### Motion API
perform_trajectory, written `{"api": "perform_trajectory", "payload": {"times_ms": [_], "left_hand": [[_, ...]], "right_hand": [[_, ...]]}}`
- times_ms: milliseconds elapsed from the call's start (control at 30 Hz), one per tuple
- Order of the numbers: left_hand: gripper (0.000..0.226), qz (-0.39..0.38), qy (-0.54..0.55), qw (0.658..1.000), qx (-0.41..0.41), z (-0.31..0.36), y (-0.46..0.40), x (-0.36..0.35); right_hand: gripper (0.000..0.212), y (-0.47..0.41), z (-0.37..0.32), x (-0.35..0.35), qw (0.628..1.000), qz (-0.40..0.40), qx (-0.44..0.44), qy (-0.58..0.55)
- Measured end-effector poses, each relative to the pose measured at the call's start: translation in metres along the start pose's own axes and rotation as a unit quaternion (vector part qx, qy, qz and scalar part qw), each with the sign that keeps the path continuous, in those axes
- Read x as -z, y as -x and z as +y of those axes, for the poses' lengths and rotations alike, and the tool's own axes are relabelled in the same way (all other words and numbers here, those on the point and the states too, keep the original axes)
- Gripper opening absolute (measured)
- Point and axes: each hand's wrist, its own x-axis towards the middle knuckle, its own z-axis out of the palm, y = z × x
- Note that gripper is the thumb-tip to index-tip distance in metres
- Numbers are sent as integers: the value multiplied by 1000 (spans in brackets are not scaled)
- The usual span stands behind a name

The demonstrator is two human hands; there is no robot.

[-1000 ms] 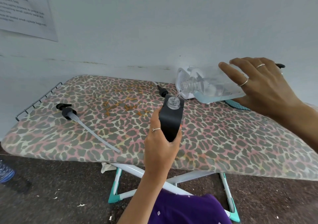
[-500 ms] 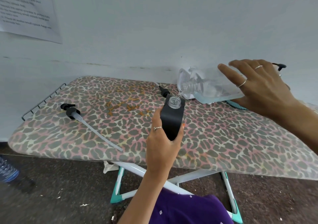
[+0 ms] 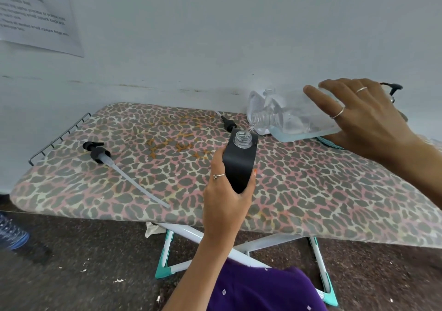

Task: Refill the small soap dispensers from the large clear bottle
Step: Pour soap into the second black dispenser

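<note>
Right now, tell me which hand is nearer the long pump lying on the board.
Left. The left hand holds the black dispenser just right of the pump; the right hand tilts the clear bottle farther right.

Printed paper sheet (image 3: 35,14) taped to wall, upper left. Leopard-print ironing board (image 3: 143,184) on white/teal legs (image 3: 167,258). Blue bottle (image 3: 10,234) on floor, left edge.

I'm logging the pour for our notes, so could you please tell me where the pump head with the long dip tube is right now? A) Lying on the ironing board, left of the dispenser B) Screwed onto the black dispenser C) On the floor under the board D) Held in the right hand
A: the pump head lies flat on the ironing board, left of the open-necked black dispenser that the left hand holds.
</note>
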Motion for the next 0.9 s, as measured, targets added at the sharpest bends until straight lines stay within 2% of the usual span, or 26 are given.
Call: {"api": "perform_trajectory", "payload": {"times_ms": [367, 700, 900], "left_hand": [[71, -3, -15, 1000, -4, -1, -1, 0], [69, 5, -14, 1000, -16, 1, -1, 1], [67, 3, -5, 1000, -14, 1, -1, 1]], "right_hand": [[90, -2, -1, 3, 1000, -8, -4, -4], [83, -2, -2, 1, 1000, 3, 4, 1], [88, -2, -3, 1, 1000, -1, 0, 4]]}}
